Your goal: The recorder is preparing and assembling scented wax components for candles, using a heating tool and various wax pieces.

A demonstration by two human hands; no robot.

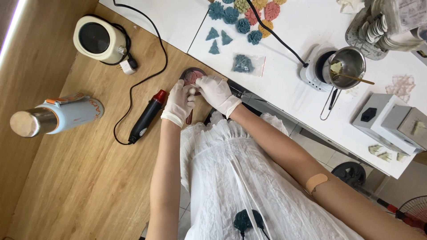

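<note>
White dress (231,178) below, both gloved hands' grip closed on round pink mould (192,76).

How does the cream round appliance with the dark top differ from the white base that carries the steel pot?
The cream round appliance stands on the wooden table, the white base on the white worktop. The cream appliance's dark top is bare; the white base carries a steel pot with a stick in it. The cream one's plug lies loose beside it; the white one's black cord runs off up the worktop. Both are small corded appliances.
</note>
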